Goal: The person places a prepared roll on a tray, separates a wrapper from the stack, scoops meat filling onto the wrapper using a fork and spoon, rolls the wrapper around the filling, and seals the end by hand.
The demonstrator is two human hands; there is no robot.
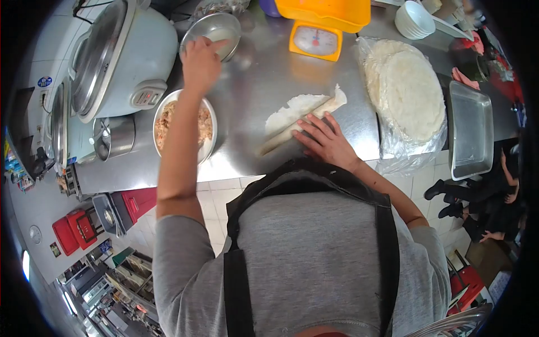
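My left hand (201, 63) reaches over a round metal bowl (229, 35) with pale liquid in it. One finger points out to the right, and the others bend over the near rim. My right hand (324, 139) lies palm down with fingers apart on a thin white wrapper (292, 112), partly rolled into a long tube on the steel counter. Beneath my left forearm stands a white-rimmed bowl of minced filling (203, 124), partly hidden by the arm. A stack of round white wrappers (412, 95) in clear plastic lies to the right of my right hand.
A yellow kitchen scale (315, 41) with a yellow tray (331, 12) stands at the back. Large cookers (151, 50) and a metal pot (120, 137) are at left. White bowls (414, 20) and a metal tray (471, 132) are at right. Another person (483, 196) is beyond.
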